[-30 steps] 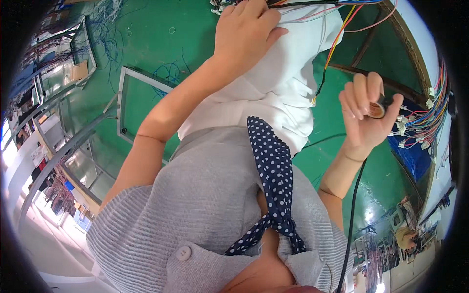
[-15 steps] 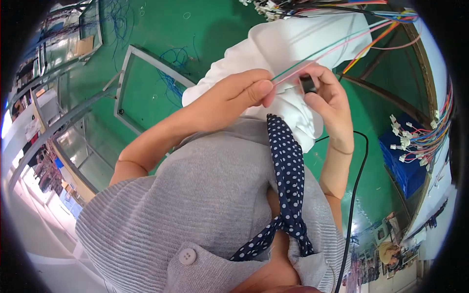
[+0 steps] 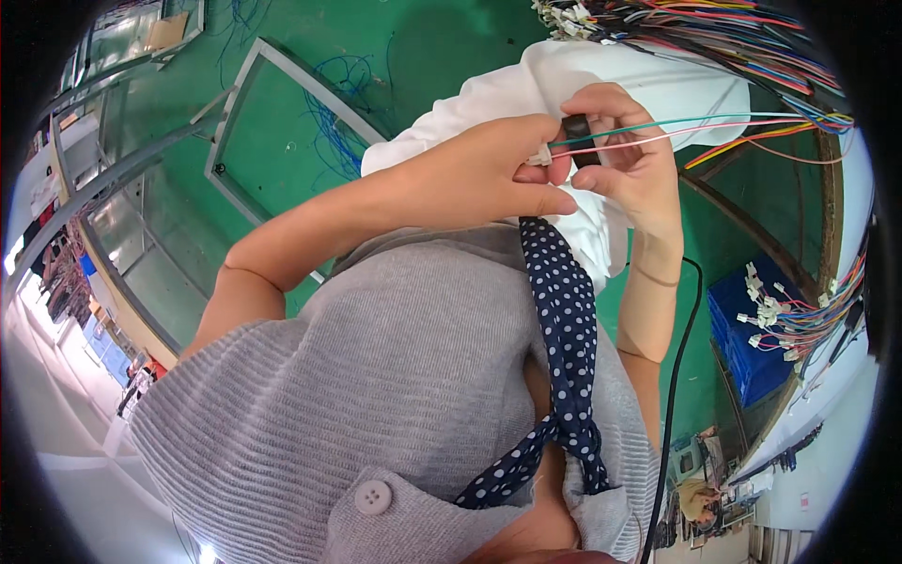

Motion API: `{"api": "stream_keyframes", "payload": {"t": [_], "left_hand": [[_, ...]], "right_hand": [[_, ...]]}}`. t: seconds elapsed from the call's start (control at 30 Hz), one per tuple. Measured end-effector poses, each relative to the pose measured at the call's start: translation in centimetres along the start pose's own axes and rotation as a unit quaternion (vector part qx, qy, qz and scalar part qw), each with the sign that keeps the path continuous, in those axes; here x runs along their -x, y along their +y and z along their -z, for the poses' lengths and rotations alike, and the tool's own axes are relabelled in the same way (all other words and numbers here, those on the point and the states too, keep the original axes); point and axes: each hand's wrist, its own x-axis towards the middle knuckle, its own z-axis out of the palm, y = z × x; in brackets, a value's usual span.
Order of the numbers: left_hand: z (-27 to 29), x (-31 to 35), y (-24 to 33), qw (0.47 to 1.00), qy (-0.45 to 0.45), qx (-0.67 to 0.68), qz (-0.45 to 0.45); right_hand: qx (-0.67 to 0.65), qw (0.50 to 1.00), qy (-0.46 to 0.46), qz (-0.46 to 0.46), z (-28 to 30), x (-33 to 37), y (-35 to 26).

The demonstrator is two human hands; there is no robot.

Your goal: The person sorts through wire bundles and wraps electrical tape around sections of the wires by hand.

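Note:
My left hand [image 3: 512, 174] is closed around a small white plug connector [image 3: 539, 156], which shows partly between the fingers. From it a green wire [image 3: 676, 119] and a pink wire [image 3: 686, 133] stretch rightward across my right hand. My right hand [image 3: 634, 164] grips a short black roll [image 3: 581, 141] that looks like tape, between thumb and fingers. Its left side sits against my left fingertips, and the two wires pass in front of it. Whether any tape is pulled loose cannot be seen. Both hands are over the white cloth [image 3: 658, 85] on my lap.
A thick bundle of coloured wires [image 3: 733, 47] with white connectors lies at the top right. More connector ends [image 3: 775, 310] hang at the right, by a blue crate [image 3: 738, 329]. A metal frame [image 3: 235, 117] and loose blue wires [image 3: 334, 132] are on the green floor. A black cable [image 3: 678, 376] runs past my right arm.
My left hand has slid right along the wires and turned, and the white connector now shows in it. The black roll has come next to my left fingers. The view has shifted slightly.

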Motion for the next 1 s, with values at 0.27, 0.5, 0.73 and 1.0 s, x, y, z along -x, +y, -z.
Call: {"api": "stream_keyframes", "payload": {"t": [0.27,0.5,0.73,1.0], "left_hand": [[0.8,-0.5,-0.7,0.998,-0.049,0.044,0.025],[2.0,-0.9,-2.2,0.918,-0.172,0.350,0.067],[-0.1,-1.5,-3.6,0.959,0.165,-0.139,-0.186],[1.1,-1.1,-2.7,0.978,-0.096,0.185,-0.034]], "right_hand": [[0.062,0.997,-0.010,0.049,-0.1,-0.5,-0.8],[0.096,0.991,-0.051,0.082,-0.2,-0.2,-0.8],[0.060,0.994,0.087,-0.010,-2.8,2.4,-0.8],[-0.116,0.980,0.155,-0.039,-2.4,1.4,-1.5]]}}
